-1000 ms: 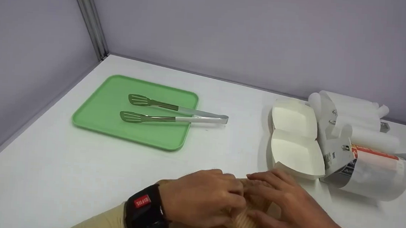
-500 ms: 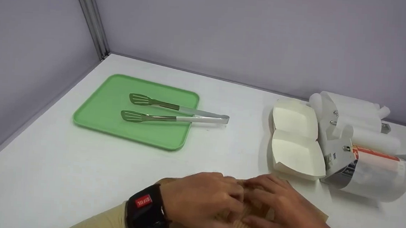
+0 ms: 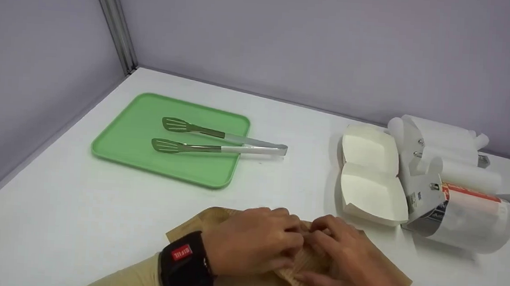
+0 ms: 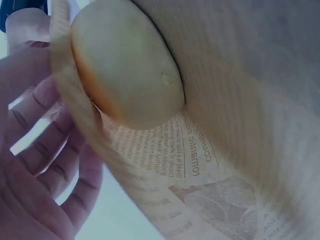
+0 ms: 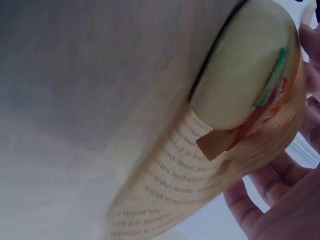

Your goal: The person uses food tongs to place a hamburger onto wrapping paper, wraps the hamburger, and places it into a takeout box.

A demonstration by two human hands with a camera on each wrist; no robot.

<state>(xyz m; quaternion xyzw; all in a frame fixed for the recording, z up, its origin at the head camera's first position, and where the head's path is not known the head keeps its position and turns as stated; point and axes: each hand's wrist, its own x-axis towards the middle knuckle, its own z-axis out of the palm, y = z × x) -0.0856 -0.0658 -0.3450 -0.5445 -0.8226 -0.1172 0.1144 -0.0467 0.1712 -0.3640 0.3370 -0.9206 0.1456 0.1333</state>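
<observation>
At the upper left of the head view, a green rectangular tray is crossed by silver metal tongs with slotted ends, their joined end set past its right edge. At lower centre, a sheet of brown printed wrapping paper is gripped by the left hand and, just to its right, by the right hand, fingers bent on both. Between the hands, hidden from above, a pale rounded bun with green and red filling is cradled inside the paper, which separates it from the fingers seen in the wrist views. At the right, an open white hinged carton is placed beside white translucent rolls.
</observation>
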